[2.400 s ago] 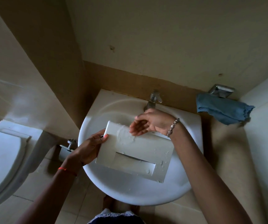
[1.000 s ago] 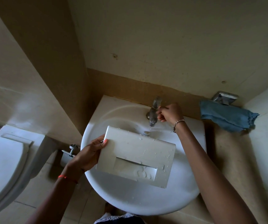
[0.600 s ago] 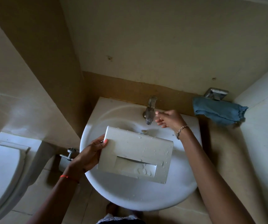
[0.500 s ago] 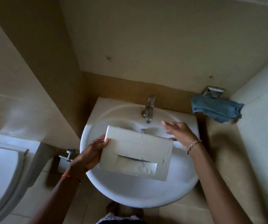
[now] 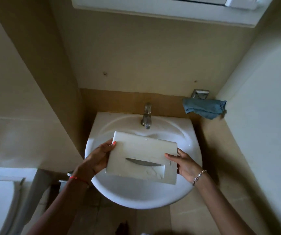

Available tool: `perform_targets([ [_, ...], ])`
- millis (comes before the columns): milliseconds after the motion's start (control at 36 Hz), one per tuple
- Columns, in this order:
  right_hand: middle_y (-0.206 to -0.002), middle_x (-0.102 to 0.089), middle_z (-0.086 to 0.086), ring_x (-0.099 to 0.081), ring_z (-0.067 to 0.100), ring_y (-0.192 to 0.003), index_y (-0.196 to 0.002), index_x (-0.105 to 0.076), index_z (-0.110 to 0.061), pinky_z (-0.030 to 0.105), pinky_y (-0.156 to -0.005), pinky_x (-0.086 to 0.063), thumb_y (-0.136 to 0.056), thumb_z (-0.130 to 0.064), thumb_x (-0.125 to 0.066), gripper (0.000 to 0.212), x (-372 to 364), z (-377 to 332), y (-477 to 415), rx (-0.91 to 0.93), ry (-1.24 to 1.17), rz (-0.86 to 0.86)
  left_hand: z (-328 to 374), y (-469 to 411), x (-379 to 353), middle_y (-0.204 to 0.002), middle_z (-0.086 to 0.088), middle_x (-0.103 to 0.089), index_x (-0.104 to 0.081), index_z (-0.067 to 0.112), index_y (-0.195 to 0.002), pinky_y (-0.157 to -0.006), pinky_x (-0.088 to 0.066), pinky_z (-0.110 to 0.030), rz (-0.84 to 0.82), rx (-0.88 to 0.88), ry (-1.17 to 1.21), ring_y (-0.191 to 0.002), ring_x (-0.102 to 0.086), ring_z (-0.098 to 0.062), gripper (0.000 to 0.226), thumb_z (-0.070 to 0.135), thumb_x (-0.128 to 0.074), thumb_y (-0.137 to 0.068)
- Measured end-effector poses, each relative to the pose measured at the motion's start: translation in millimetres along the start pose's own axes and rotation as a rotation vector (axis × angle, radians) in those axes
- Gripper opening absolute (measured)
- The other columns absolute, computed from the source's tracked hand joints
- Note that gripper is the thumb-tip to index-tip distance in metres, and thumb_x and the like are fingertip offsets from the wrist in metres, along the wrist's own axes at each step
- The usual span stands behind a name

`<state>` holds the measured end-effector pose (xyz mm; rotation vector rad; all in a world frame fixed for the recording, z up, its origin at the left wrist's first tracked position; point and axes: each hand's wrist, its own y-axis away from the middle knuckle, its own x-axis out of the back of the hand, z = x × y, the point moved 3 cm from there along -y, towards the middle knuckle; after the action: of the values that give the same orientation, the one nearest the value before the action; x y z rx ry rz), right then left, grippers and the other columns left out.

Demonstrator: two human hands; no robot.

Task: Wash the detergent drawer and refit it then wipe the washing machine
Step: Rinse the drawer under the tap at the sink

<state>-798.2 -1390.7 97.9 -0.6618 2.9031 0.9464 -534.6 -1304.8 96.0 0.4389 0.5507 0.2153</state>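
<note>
The white detergent drawer, its front panel with the recessed handle facing up and beaded with water drops, is held over the white sink. My left hand grips its left edge, thumb on top. My right hand holds the right edge, thumb on the panel's face. The metal tap stands behind the drawer, with no water running from it.
A blue cloth hangs from a metal holder on the wall at the right. A white toilet sits at the lower left. A white fixture runs across the top. Walls close in on both sides.
My right hand left the tap, came down and took hold of the drawer's right edge. The water stopped. The view tilted up, and the drawer now sits lower in the frame.
</note>
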Motion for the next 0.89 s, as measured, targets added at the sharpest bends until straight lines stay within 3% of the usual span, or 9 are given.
perform_targets([
  [194,-0.107,-0.066,0.006,-0.062,0.020,-0.097,-0.119,-0.049,-0.013,0.035,-0.088,-0.051,-0.087,-0.005,-0.062,0.036,-4,-39,0,0.081,0.075,0.015,27,2,-24,-0.077,-0.008,-0.071,-0.059,0.011,-0.100,-0.075,-0.049,-0.042,0.095,0.078,-0.002,-0.080,-0.061,-0.024,0.021,0.017,-0.039,-0.098],
  [306,-0.085,-0.060,-0.005,-0.054,0.002,-0.074,-0.101,-0.046,-0.016,0.011,-0.053,-0.046,-0.087,-0.007,-0.064,0.024,-3,-70,1,0.129,0.155,0.088,51,5,-46,-0.068,-0.009,-0.070,-0.057,0.007,-0.095,-0.075,-0.046,-0.041,0.121,0.121,-0.050,-0.070,-0.063,-0.022,0.021,0.015,-0.039,-0.099],
  [333,-0.083,-0.060,-0.005,-0.053,0.003,-0.072,-0.098,-0.048,-0.015,0.011,-0.053,-0.045,-0.086,-0.010,-0.065,0.021,-2,-77,1,0.134,0.187,0.111,58,7,-52,-0.070,-0.010,-0.070,-0.057,0.005,-0.098,-0.076,-0.046,-0.040,0.128,0.122,-0.081,-0.072,-0.061,-0.022,0.018,0.013,-0.040,-0.098],
  [417,-0.092,-0.061,0.012,-0.060,0.025,-0.072,-0.103,-0.058,-0.003,0.033,-0.052,-0.054,-0.086,-0.015,-0.067,0.022,-3,-97,3,0.106,0.238,0.126,77,13,-66,-0.097,-0.017,-0.064,-0.051,0.000,-0.118,-0.090,-0.045,-0.041,0.132,0.086,-0.172,-0.086,-0.058,-0.026,0.024,0.004,-0.047,-0.094],
  [500,-0.095,-0.055,0.015,-0.056,0.027,-0.066,-0.112,-0.053,-0.001,0.026,-0.033,-0.046,-0.085,-0.021,-0.067,0.037,-2,-119,2,0.124,0.286,0.151,91,20,-76,-0.121,-0.021,-0.057,-0.049,-0.004,-0.127,-0.096,-0.043,-0.042,0.109,0.040,-0.230,-0.097,-0.057,-0.029,0.037,-0.003,-0.051,-0.090],
  [556,-0.101,-0.055,0.014,-0.058,0.027,-0.076,-0.118,-0.051,0.000,0.026,-0.044,-0.048,-0.083,-0.028,-0.069,0.048,-1,-134,1,0.174,0.348,0.188,101,23,-82,-0.112,-0.019,-0.063,-0.053,-0.003,-0.121,-0.086,-0.053,-0.039,0.090,0.004,-0.257,-0.089,-0.062,-0.026,0.033,-0.004,-0.052,-0.089],
  [667,-0.117,-0.060,0.012,-0.057,0.023,-0.103,-0.122,-0.054,0.003,0.036,-0.089,-0.048,-0.082,-0.028,-0.071,0.053,-1,-159,2,0.326,0.377,0.259,118,28,-94,-0.074,-0.006,-0.073,-0.062,0.004,-0.099,-0.061,-0.059,-0.030,0.118,-0.123,-0.313,-0.064,-0.070,-0.016,0.016,-0.003,-0.060,-0.084],
  [778,-0.109,-0.058,0.010,-0.053,0.018,-0.094,-0.121,-0.053,0.003,0.028,-0.080,-0.044,-0.080,-0.032,-0.072,0.057,-5,-172,9,0.412,0.396,0.299,128,33,-98,-0.087,-0.009,-0.069,-0.062,0.001,-0.104,-0.064,-0.059,-0.026,0.184,-0.283,-0.352,-0.063,-0.069,-0.012,0.022,-0.001,-0.064,-0.082],
  [889,-0.115,-0.056,0.011,-0.057,0.024,-0.103,-0.122,-0.049,0.002,0.036,-0.082,-0.050,-0.079,-0.031,-0.073,0.059,-8,-171,13,0.357,0.408,0.299,130,37,-98,-0.086,-0.009,-0.064,-0.061,0.006,-0.089,-0.068,-0.055,-0.028,0.269,-0.201,-0.372,-0.066,-0.065,-0.017,0.010,0.000,-0.065,-0.082],
])
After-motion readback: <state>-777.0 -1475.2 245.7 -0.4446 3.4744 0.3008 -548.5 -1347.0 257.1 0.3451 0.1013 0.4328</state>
